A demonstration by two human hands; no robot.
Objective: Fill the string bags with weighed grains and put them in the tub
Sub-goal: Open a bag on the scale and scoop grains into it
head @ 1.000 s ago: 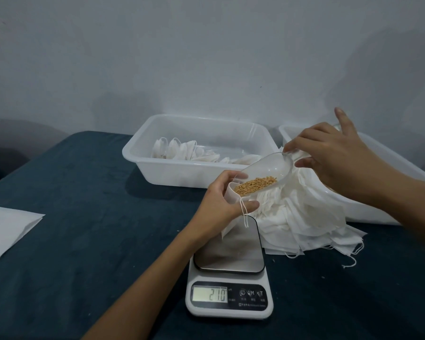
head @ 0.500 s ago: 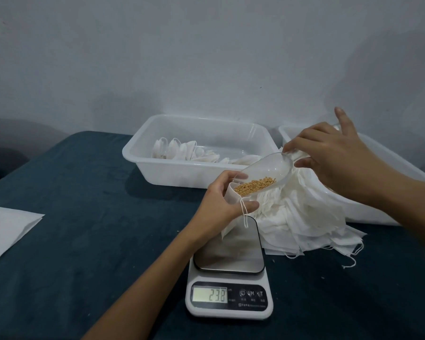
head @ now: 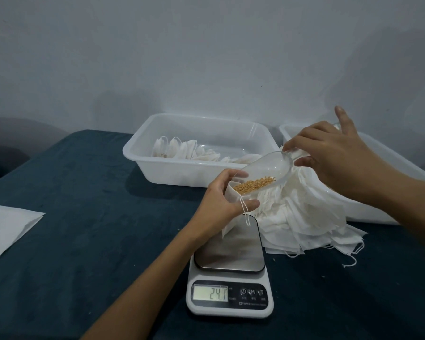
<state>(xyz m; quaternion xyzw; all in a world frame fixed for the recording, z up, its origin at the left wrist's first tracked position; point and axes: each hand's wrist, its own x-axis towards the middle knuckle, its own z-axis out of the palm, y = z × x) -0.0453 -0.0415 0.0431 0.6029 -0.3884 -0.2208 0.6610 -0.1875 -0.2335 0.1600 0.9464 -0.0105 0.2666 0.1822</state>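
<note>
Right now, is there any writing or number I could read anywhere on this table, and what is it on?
"241" on the lit display of the kitchen scale; whether it has a decimal point cannot be told.
"M" and "T" beside a power symbol on the scale's buttons.
Small print under the buttons: too small to read.
Nothing legible on the tubs, string bags or scoop.

A dark teal cloth (head: 88,217) covers the table, a flat white sheet of paper (head: 8,229) lies at its left edge, and a plain pale grey wall (head: 206,57) rises behind, with a grey shape at far left.
</note>
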